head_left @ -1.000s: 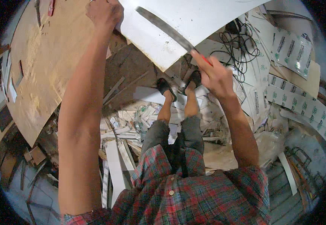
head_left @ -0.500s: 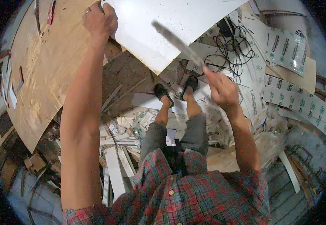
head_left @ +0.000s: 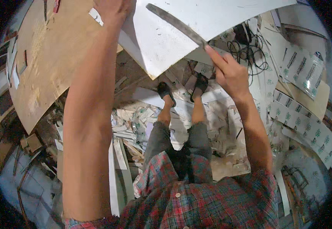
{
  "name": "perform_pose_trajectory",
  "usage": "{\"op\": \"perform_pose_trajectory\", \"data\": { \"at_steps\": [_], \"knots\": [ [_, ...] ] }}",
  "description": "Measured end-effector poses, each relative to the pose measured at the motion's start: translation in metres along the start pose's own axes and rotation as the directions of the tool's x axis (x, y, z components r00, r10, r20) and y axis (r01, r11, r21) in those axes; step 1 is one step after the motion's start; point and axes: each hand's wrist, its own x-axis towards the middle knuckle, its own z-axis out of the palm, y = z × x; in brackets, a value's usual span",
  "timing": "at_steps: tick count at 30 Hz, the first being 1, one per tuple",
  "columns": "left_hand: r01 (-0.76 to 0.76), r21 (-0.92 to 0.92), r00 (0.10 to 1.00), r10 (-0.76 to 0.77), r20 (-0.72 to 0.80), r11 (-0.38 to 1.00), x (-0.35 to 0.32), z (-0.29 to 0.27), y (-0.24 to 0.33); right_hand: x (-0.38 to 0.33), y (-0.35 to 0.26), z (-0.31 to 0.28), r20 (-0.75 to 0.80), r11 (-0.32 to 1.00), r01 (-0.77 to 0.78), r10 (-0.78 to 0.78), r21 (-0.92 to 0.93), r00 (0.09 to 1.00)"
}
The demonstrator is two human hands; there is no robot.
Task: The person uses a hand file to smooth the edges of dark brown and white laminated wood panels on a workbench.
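Note:
A large white board (head_left: 196,19) slants across the top of the view, its cut corner pointing down toward my feet. My left hand (head_left: 112,9) grips the board's left edge at the top of the picture. My right hand (head_left: 229,72) is closed on the handle of a long grey metal blade (head_left: 177,24), index finger stretched along it. The blade lies flat against the board's white face, running up and to the left.
A big brown plywood sheet (head_left: 47,57) leans at the left. Offcuts and white strips (head_left: 135,126) litter the floor around my sandalled feet (head_left: 181,89). A black cable tangle (head_left: 250,49) and printed sheets (head_left: 303,114) lie at the right.
The blade and my right hand have slid up and left along the board's face. My left hand has shifted slightly higher on the board's edge.

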Motion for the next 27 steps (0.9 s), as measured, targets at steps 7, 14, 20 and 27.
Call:
{"op": "perform_pose_trajectory", "data": {
  "at_steps": [7, 14, 20, 27],
  "knots": [
    [0.327, -0.248, 0.943, -0.333, 0.019, 0.912, -0.002, -0.011, 0.013, -0.08, 0.028, -0.016, 0.239, 0.995, 0.043, -0.021, -0.09, 0.971],
    [0.326, -0.27, 0.944, -0.328, 0.041, 0.906, 0.004, -0.011, 0.008, 0.013, 0.043, -0.014, -0.058, 0.994, 0.075, -0.08, -0.077, 0.995],
    [0.397, -0.264, 0.917, -0.371, 0.144, 0.879, 0.007, -0.025, 0.021, -0.07, 0.06, -0.009, 0.24, 0.985, 0.063, -0.023, -0.159, 0.97],
    [0.326, -0.194, 0.945, -0.311, 0.103, 0.925, -0.001, 0.003, -0.012, -0.012, 0.075, -0.01, -0.144, 0.988, 0.06, -0.081, -0.143, 0.986]
  ]
}}
